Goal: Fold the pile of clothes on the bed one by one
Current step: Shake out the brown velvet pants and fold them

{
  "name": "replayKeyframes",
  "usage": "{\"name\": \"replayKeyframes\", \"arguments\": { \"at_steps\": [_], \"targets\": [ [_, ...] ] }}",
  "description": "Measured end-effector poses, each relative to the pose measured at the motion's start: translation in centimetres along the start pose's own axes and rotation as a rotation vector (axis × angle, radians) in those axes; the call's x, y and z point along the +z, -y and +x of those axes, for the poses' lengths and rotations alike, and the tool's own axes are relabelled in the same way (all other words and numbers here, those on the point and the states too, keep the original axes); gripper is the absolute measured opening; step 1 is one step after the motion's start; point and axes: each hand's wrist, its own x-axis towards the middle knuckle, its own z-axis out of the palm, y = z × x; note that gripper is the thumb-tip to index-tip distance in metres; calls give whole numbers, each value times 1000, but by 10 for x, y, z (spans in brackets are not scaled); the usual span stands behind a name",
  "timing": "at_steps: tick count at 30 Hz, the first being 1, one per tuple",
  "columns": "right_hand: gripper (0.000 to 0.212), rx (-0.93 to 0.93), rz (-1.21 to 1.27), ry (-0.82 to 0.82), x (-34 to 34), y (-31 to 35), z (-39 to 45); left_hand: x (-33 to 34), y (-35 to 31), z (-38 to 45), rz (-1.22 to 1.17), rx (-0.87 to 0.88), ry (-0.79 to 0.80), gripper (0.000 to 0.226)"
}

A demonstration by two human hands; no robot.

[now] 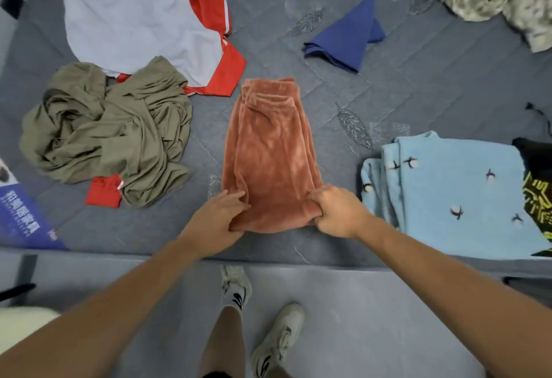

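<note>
Head view is showing the rust-brown shorts (270,153) lying in the middle of the grey bed (418,87), their long axis running from 12 o'clock, where the waistband sits, down to 6 o'clock, where the hem ends at the person's hands. The garment is stretching away from the fingers toward 12, so a fold would likely be carrying this near edge up that line. Both hands are sitting level at the hem, neither nearer than the other. The left hand (219,217) is gripping the hem's 7 o'clock corner, fingers curled over the fabric and the thumb tucked at the edge. The right hand (336,213) is clenching the 5 o'clock corner, with cloth bunched inside the fist.

An olive garment (110,132) is lying crumpled at 9 o'clock, overlapping a red and pale piece (134,19) at 10. A folded navy cloth (346,37) is resting at 1 o'clock, and a folded light-blue bird-print item (454,192) is sitting at 3 o'clock, well apart from the shorts.
</note>
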Motion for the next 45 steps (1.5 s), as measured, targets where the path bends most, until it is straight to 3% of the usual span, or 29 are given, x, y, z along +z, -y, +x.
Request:
{"name": "replayKeyframes", "arguments": {
  "at_steps": [2,8,14,17,20,24,28,33,37,40,42,45],
  "targets": [
    [10,56,120,-42,-35,-1,14,-37,-3,19,-116,-70,6,34],
    [18,78,348,-289,-131,-6,74,-132,21,113,-281,-166,-193,26],
    [23,250,91,-625,-145,-9,153,-150,58,195,-155,-250,-349,38],
    [43,183,-127,-840,-118,6,169,-136,63,214,-1,-300,-505,27],
    [60,18,-141,-685,-74,20,180,-106,51,214,120,-220,-672,38],
    [69,119,-123,-614,-49,3,213,-54,53,213,179,3,-485,57],
    [69,147,-147,-619,-33,-11,250,-23,97,249,160,-63,-348,68],
    [75,169,-144,-615,-9,-30,276,8,121,276,169,-70,-358,74],
    [77,142,-34,-637,-31,-16,260,-12,108,259,124,-87,-369,77],
    [90,401,190,-638,-44,-23,228,-29,107,230,-27,-284,-358,88],
    [98,611,558,-564,-43,-27,208,-34,108,216,-165,-418,-312,94],
    [85,581,1038,-549,-45,-23,198,-39,94,222,-621,-521,-275,100]
  ]
}}
